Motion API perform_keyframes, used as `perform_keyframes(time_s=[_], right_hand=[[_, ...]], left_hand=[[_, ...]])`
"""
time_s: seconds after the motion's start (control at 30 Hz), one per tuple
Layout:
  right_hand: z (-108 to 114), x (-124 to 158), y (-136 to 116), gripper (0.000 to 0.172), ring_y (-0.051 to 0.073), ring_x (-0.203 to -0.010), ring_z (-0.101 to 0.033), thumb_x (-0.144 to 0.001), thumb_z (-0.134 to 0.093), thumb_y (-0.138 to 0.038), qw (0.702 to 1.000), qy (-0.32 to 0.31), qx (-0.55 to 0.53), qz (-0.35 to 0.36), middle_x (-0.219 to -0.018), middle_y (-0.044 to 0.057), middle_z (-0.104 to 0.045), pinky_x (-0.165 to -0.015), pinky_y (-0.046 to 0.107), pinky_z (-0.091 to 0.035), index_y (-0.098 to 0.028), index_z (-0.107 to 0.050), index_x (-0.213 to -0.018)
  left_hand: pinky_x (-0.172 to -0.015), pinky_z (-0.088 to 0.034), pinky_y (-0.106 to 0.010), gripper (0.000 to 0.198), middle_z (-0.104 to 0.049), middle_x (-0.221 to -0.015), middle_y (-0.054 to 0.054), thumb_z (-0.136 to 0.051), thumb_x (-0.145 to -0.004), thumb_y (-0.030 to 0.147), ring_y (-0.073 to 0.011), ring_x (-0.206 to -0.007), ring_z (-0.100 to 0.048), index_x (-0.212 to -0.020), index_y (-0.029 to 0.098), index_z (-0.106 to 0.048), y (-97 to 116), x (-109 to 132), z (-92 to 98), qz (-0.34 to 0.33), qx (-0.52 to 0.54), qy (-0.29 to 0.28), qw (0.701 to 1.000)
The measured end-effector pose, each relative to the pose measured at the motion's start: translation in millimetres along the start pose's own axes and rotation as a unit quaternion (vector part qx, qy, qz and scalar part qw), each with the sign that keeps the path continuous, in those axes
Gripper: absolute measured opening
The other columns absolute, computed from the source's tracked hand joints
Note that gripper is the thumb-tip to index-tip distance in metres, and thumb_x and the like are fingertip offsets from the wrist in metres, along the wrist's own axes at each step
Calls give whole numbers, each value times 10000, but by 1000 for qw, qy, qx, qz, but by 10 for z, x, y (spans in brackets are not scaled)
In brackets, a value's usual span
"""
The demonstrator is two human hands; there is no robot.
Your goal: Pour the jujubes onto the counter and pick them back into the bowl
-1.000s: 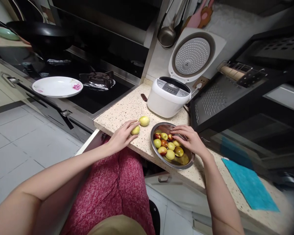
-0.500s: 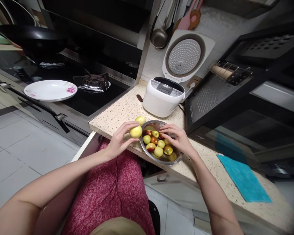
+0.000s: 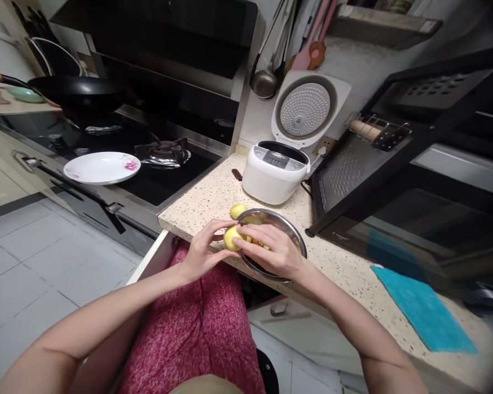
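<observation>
A round yellow-green fruit [image 3: 232,238], whose exact kind I cannot tell, sits between both hands over the left rim of a steel bowl [image 3: 302,244]. My left hand [image 3: 202,250] grips it from the left, thumb below and fingers above. From the right, my right hand [image 3: 274,250] closes its thumb and fingers on the same fruit, hiding much of the bowl. Parts of the small fruits in the bowl show under the right fingers. Another yellow fruit [image 3: 238,210] lies on the speckled counter [image 3: 201,210], against the bowl's back left.
Behind the bowl stands a white rice cooker [image 3: 274,174], lid up. A white plate [image 3: 101,168] sits at the front of the black hob, near a wok [image 3: 76,93]. To the right are a black oven [image 3: 394,219] and a teal cloth [image 3: 425,309]. An open drawer [image 3: 152,251] juts out below.
My right hand has left the small fruits in the bowl and moved left onto the yellow fruit in my left hand. The whole view has shifted slightly.
</observation>
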State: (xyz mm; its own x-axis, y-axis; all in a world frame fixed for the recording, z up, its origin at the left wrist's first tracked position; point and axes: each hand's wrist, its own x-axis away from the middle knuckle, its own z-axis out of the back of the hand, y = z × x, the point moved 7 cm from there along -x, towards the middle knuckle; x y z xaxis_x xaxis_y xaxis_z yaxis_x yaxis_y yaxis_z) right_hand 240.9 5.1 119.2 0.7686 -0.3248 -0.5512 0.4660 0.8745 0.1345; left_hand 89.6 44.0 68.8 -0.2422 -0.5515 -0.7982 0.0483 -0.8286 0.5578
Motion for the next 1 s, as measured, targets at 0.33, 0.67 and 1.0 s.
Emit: perform_keyframes(time_s=[0.33, 0.67, 1.0], right_hand=[[16, 33, 14, 390, 262, -1177, -667, -1000, -559, -207, 999, 7, 28, 35, -1283, 151, -689, -906, 424, -612, -188, -569, -1389], [303, 560, 851, 370, 263, -1025, -695, -840, -765, -310, 961, 43, -136, -237, -1120, 97, -729, -916, 417, -575, -216, -662, -1183], [-56, 627, 869, 449, 273, -1122, -674, -840, -774, -394, 935, -74, -236, -255, -1211, 94, -714, -1003, 429, -537, -219, -664, -1239]], left_hand=[[-975, -642, -406, 713, -603, -1342, -162, -759, -864, 410, -257, -1217, -670, -1458, 223, -413, -58, 109, -141, 25, 72, -29, 997], [-1179, -448, -573, 393, -602, -1421, -155, -516, -1034, 303, -269, -1382, -544, -1401, 163, -533, 33, 160, -310, -148, -87, -202, 964], [-1073, -562, -460, 217, -746, -1076, -96, -478, -1026, 214, -214, -1135, -691, -1084, 125, -667, 71, 74, -209, -162, -140, -179, 960]])
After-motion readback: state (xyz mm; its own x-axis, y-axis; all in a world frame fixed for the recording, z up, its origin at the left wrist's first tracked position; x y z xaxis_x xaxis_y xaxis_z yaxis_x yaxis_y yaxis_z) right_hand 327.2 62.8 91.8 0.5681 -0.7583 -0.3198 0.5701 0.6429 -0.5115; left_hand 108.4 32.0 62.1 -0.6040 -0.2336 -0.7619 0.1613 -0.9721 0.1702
